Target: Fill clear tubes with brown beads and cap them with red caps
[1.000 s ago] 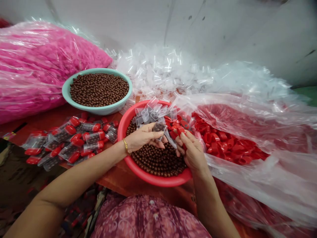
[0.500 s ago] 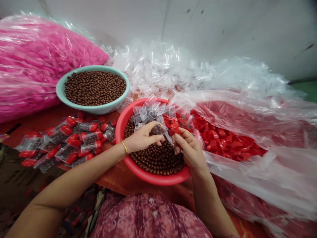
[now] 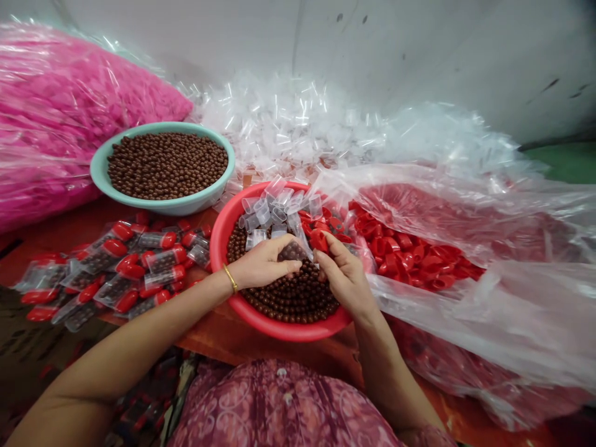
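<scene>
My left hand (image 3: 265,261) is closed around a clear plastic container (image 3: 292,251) with brown balls inside it. Fingers and thumb of my right hand (image 3: 343,270) pinch a red plastic cap (image 3: 319,241) close to the container's open end. Both hands are over a red basin (image 3: 254,320). Inside the basin lie loose brown balls (image 3: 298,301), several empty clear containers (image 3: 263,211) at the back left, and more red caps (image 3: 333,222) at the back right. Whether cap and container touch, I cannot make out.
Filled, red-capped containers (image 3: 161,259) are heaped left of the basin. Behind them stands a light-blue basin (image 3: 100,164) of brown balls. A bag of pink pieces (image 3: 93,93) lies at the left, clear containers (image 3: 298,124) are piled behind, and an open bag of red caps (image 3: 410,254) lies right.
The whole view has shifted slightly, so things appear further left. My right hand keeps hold of the red cap beside the filled container, its fingers a little changed in position.
</scene>
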Demonstrator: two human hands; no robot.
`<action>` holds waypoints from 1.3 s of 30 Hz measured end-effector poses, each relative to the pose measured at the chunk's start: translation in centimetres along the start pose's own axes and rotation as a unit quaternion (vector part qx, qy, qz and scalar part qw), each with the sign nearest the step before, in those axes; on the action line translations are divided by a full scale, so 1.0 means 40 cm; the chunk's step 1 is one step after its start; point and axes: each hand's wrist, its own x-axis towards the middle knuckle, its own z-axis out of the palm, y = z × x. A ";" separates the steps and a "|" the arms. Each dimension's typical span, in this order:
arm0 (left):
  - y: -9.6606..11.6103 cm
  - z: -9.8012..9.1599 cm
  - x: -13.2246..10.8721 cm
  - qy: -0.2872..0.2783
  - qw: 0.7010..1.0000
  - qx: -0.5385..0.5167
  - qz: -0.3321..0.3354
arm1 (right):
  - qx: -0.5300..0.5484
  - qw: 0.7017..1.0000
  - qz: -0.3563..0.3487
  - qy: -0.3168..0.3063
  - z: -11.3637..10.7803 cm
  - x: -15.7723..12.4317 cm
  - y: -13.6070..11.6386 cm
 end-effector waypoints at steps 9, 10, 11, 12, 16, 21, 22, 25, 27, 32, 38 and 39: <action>0.010 -0.001 -0.002 -0.005 1.000 -0.014 -0.024 | -0.081 0.996 -0.044 0.004 0.001 -0.005 -0.001; 0.011 0.000 -0.003 -0.004 1.000 -0.007 -0.023 | -0.052 0.998 -0.022 -0.009 0.000 -0.005 -0.005; 0.011 0.000 -0.004 -0.006 1.000 -0.001 -0.021 | -0.027 0.999 -0.004 -0.023 0.000 -0.005 -0.010; 0.011 0.001 -0.004 -0.011 1.000 0.001 -0.018 | -0.010 0.999 0.005 -0.036 0.002 -0.005 -0.015; 0.009 0.005 -0.004 -0.016 1.000 -0.010 -0.001 | -0.011 0.998 -0.002 -0.067 0.017 0.001 -0.032; 0.012 0.004 -0.004 0.024 0.998 0.060 0.028 | -0.079 0.995 -0.034 -0.059 0.024 0.001 -0.030; 0.013 0.005 -0.004 0.027 0.997 0.064 0.024 | -0.091 0.993 -0.036 -0.060 0.023 -0.002 -0.027; 0.014 0.011 -0.004 0.030 0.999 0.033 0.012 | -0.103 0.991 -0.028 -0.082 0.017 -0.011 -0.018; 0.014 0.015 -0.004 0.032 0.999 0.016 0.008 | -0.100 0.990 -0.027 -0.097 0.014 -0.013 -0.014; 0.015 0.015 0.000 0.031 0.998 0.058 -0.015 | -0.143 0.984 -0.028 -0.103 0.000 0.007 -0.015; 0.023 0.001 0.011 0.022 0.992 0.120 -0.010 | -0.104 0.991 -0.064 0.060 0.004 0.035 -0.028; 0.024 0.001 0.010 0.015 0.990 0.138 -0.012 | -0.075 0.993 -0.058 0.072 0.012 0.039 -0.032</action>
